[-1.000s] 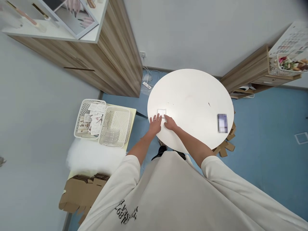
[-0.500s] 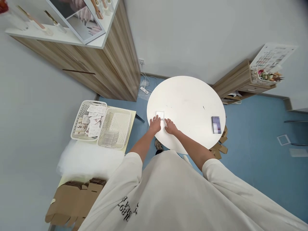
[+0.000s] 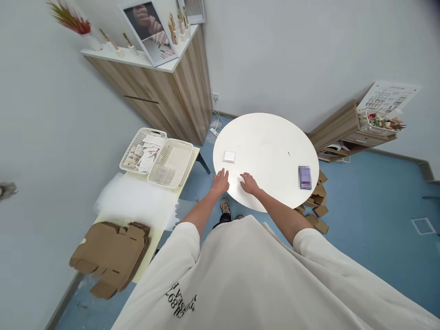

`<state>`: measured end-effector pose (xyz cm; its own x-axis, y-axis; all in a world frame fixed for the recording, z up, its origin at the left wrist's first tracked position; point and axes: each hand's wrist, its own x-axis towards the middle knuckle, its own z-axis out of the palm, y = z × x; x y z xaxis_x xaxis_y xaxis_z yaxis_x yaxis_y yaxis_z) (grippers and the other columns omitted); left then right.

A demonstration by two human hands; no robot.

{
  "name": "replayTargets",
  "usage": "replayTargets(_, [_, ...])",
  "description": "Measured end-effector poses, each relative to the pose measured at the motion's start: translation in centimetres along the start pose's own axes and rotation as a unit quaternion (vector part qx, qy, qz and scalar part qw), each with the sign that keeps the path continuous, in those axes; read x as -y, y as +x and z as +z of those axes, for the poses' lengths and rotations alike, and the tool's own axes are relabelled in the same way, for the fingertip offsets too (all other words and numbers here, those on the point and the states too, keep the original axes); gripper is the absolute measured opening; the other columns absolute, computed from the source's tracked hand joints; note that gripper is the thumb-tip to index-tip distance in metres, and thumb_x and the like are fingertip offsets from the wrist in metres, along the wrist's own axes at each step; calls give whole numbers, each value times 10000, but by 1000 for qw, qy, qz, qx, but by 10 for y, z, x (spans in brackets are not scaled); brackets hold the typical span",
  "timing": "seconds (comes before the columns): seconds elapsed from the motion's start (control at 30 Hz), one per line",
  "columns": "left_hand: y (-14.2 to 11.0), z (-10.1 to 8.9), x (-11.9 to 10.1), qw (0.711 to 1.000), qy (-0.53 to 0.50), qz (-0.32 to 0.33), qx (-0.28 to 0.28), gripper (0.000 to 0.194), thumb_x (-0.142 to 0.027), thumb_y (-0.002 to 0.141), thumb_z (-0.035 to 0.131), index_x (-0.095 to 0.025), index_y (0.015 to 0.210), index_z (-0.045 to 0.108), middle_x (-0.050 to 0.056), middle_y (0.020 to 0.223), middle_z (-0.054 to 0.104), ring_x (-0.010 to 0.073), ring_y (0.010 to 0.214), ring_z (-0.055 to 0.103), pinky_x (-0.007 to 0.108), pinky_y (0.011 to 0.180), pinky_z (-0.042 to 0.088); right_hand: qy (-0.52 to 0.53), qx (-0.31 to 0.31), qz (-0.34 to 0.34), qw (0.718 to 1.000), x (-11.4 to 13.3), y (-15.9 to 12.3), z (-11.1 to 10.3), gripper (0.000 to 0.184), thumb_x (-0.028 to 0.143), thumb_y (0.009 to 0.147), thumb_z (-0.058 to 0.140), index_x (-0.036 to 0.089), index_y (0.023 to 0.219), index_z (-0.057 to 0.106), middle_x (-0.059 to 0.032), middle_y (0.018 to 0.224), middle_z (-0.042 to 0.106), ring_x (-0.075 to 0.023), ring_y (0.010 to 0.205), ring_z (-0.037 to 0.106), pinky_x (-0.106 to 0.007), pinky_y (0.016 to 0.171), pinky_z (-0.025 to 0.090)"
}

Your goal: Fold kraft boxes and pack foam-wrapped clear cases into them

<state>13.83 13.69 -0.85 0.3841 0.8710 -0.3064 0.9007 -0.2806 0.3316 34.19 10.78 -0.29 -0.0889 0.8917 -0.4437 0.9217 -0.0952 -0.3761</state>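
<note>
A small white square box [image 3: 229, 156] lies flat at the left side of the round white table [image 3: 264, 137]. My left hand [image 3: 220, 181] is just below it at the table's near left edge, fingers stretched out, holding nothing. To the right of it, my right hand [image 3: 249, 183] hovers over or rests on the tabletop; its fingers are loosely bent and apart, with nothing in them. Both hands are apart from the white box. A purple box [image 3: 305, 178], partly blurred, lies at the table's right edge.
Left of me a side table holds a basket of cards [image 3: 142, 151], a basket with clear plastic pieces [image 3: 173, 160], white wrapping sheets [image 3: 137, 201] and flat brown cardboard [image 3: 112, 256]. Cardboard pieces [image 3: 318, 201] lie under the round table. A wooden cabinet [image 3: 185, 91] stands at back left.
Both my hands have come off the white box and drawn back toward me. The view has shifted, showing more of the cabinet top and the side table.
</note>
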Motion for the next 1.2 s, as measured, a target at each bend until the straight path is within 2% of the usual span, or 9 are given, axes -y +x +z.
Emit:
replayTargets(0.1, [-37, 7, -5, 1000, -7, -10, -9, 654, -228, 946, 416, -164, 1585, 297, 167, 1677, 227, 346, 1526, 261, 544, 1212, 247, 0, -12, -32, 999, 6, -18, 16, 505, 302, 1020, 419, 182, 1510, 447, -151, 1589, 376, -304, 1418, 405, -444, 1115, 397])
replayTargets(0.2, [-74, 12, -2, 999, -16, -28, -22, 631, -263, 967, 384, -170, 1584, 293, 170, 1677, 227, 349, 1529, 256, 550, 1202, 261, -7, -11, -74, 997, 23, -31, 32, 487, 304, 1024, 423, 183, 1493, 467, -146, 1572, 399, -295, 1410, 414, -424, 1111, 399])
replayTargets(0.4, [-152, 9, 37, 991, -29, -108, -68, 619, -271, 952, 430, -212, 1560, 333, 160, 1649, 295, 331, 1506, 304, 531, 1198, 261, -36, 10, -165, 986, 93, -46, 57, 480, 295, 1003, 466, 201, 1473, 497, -136, 1539, 439, -282, 1370, 455, -405, 1092, 416])
replayTargets(0.63, [-252, 2, 117, 965, -59, -218, -134, 468, -266, 954, 475, -204, 1418, 473, 142, 1518, 453, 298, 1437, 386, 472, 1165, 312, -80, 42, -274, 958, 206, -49, 98, 481, 300, 1005, 455, 197, 1471, 505, -140, 1511, 473, -294, 1346, 464, -445, 1086, 414])
replayTargets(0.83, [-361, 14, 211, 933, -81, -305, -171, 402, -285, 965, 514, -193, 1354, 485, 140, 1400, 522, 287, 1322, 500, 409, 1094, 389, -116, 86, -354, 924, 329, -71, 174, 474, 279, 1000, 454, 179, 1458, 518, -136, 1506, 481, -290, 1347, 457, -421, 1088, 406])
replayTargets(0.93, [-417, 26, 262, 920, -92, -351, -148, 417, -341, 964, 549, -200, 1350, 476, 152, 1391, 524, 300, 1311, 510, 408, 1083, 393, -134, 98, -403, 900, 382, -86, 218, 472, 265, 991, 469, 189, 1454, 521, -122, 1510, 478, -283, 1332, 466, -413, 1082, 408])
replayTargets(1.03, [-464, 43, 303, 910, -96, -388, -109, 512, -404, 924, 626, -202, 1365, 461, 169, 1463, 478, 322, 1352, 476, 439, 1117, 357, -155, 113, -453, 871, 424, -98, 256, 472, 247, 977, 488, 216, 1446, 529, -109, 1493, 498, -280, 1330, 462, -414, 1070, 412])
replayTargets(1.1, [-487, 56, 321, 907, -102, -401, -76, 585, -450, 882, 680, -211, 1369, 460, 168, 1516, 438, 337, 1394, 433, 461, 1146, 325, -173, 124, -478, 852, 444, -104, 275, 474, 235, 970, 494, 225, 1442, 536, -104, 1478, 514, -282, 1337, 454, -418, 1076, 402])
replayTargets(1.2, [-507, 70, 336, 911, -121, -392, -46, 645, -471, 839, 733, -221, 1372, 470, 162, 1571, 388, 341, 1450, 369, 467, 1183, 281, -212, 138, -493, 832, 465, -107, 295, 490, 226, 952, 520, 220, 1442, 540, -102, 1482, 515, -294, 1345, 443, -431, 1110, 361])
